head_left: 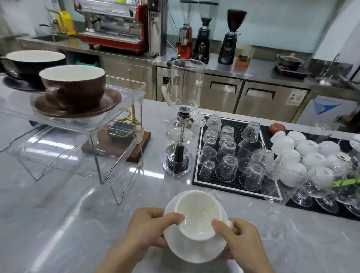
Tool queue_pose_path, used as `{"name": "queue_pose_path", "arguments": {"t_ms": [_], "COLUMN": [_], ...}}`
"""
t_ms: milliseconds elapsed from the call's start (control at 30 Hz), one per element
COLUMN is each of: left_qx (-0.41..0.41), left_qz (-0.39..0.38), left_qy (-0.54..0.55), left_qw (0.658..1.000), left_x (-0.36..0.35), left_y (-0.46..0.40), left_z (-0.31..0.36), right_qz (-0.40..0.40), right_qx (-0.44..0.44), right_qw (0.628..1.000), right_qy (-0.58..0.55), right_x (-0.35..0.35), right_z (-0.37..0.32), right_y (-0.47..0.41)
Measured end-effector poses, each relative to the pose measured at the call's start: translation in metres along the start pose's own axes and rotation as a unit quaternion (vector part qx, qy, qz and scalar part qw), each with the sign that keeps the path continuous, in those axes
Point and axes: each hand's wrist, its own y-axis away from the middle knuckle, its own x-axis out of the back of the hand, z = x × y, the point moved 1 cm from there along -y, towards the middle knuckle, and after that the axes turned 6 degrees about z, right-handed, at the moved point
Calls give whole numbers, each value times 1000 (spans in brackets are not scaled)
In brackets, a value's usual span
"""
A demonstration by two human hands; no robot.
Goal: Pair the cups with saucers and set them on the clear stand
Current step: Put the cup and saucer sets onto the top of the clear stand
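Gripping from both sides, the left hand (148, 229) and the right hand (240, 244) hold a white saucer (193, 248) with a white cup (196, 217) on it, above the near edge of the grey counter (30, 220). Each thumb is curled over the cup's rim while the fingers pass under the saucer; the right thumb lies beside the cup's handle. Cup and saucer tilt toward the person, so the glossy, empty inside of the cup shows.

Open counter lies to the left of the hands and in front of them. Ahead stands a glass coffee siphon (182, 118), and to its right a black mat (235, 156) crowded with upturned glasses, then a cluster of upturned white cups (306, 157).

To the left stands the clear stand (82, 123), an acrylic shelf on thin wire legs, with its near corner well apart from the hands. On its top sit a brown cup (74, 86) on a brown saucer (81, 109), close to the shelf's right front edge, and behind them a black cup (32, 61) on a black saucer (21, 84). Both have white insides. The counter is polished marble-like stone with bright reflections.
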Motion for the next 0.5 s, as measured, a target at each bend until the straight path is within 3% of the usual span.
{"name": "queue_pose_path", "arguments": {"t_ms": [500], "left_qx": [4], "left_qz": [103], "left_qy": [39], "left_qw": [994], "left_x": [91], "left_y": [49], "left_z": [-19], "right_qz": [-101], "right_qx": [6], "right_qw": [994], "right_qy": [32], "right_x": [-76], "right_z": [-17], "right_y": [41]}}
